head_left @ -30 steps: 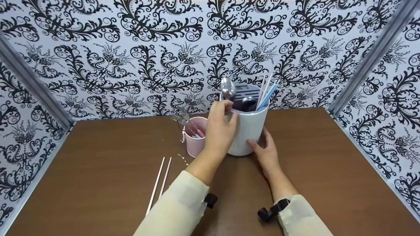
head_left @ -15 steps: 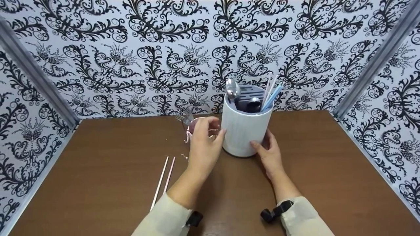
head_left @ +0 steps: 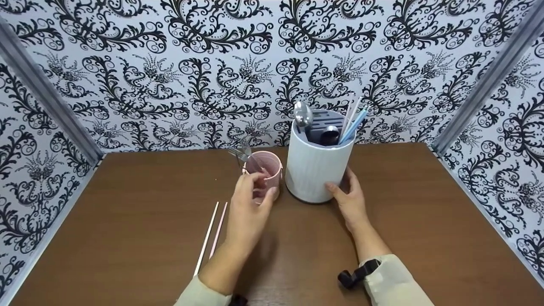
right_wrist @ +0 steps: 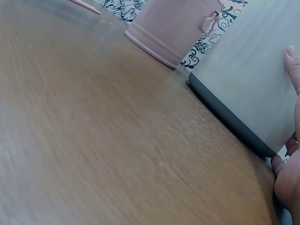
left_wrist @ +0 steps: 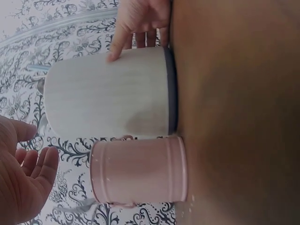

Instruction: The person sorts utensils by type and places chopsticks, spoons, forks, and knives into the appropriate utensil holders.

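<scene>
My left hand (head_left: 247, 208) is in front of a small pink bucket (head_left: 276, 180), fingers loosely bent and holding nothing. In the left wrist view its fingers are beside the bucket's open end. Forks (head_left: 240, 154) lean out over the bucket's left rim, and something pink shows inside. To the right stands a tall white utensil holder (head_left: 318, 170) with a grey slotted insert. My right hand (head_left: 351, 202) grips the holder's lower right side, thumb in front and fingers behind. A shiny spoon (head_left: 303, 115), a second spoon (head_left: 330, 134) and blue chopsticks (head_left: 355, 124) stick out of it.
Two thin chopsticks, one white (head_left: 207, 236) and one pink (head_left: 218, 231), lie on the brown table (head_left: 127, 221) left of my left forearm. A patterned wall (head_left: 212, 76) closes off the back and both sides.
My left hand has left the spoon at the holder's rim and moved down and left to the pink bucket. My right hand stays on the holder, which now stands more upright.
</scene>
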Motion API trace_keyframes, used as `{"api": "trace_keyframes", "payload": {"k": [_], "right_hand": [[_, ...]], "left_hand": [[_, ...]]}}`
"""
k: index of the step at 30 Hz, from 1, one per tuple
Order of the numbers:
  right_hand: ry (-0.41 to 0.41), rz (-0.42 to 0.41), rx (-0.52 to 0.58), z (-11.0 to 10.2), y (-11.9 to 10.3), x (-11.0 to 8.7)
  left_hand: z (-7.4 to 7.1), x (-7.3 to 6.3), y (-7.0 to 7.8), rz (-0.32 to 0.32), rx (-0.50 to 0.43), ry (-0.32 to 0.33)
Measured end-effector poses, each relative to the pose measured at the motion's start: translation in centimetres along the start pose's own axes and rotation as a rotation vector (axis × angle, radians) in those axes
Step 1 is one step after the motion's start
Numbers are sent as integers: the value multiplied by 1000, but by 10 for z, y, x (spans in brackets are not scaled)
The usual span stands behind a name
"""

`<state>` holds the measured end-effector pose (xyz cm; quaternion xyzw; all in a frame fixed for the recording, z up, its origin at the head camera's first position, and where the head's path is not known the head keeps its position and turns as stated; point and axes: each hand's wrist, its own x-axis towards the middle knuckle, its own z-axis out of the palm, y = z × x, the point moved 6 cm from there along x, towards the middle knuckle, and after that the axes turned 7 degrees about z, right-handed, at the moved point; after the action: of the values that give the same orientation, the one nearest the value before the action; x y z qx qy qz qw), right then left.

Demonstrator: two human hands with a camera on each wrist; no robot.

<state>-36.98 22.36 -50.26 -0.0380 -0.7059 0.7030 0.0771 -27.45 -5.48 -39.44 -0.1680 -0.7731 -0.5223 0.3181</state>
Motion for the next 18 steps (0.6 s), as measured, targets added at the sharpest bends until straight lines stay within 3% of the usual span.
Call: {"api": "trace_keyframes", "payload": {"k": [6,14,18], "right_hand": [[-5,4,-10,2,0,0],[-2,2,11,0,-1,-2],[-11,3,11,2,-1,-1]], "left_hand": [[-8,-11,-7,0,69,7],[-9,-17,-18,-12,165,-46],[-15,-16,-29,-48,161,-65]]}}
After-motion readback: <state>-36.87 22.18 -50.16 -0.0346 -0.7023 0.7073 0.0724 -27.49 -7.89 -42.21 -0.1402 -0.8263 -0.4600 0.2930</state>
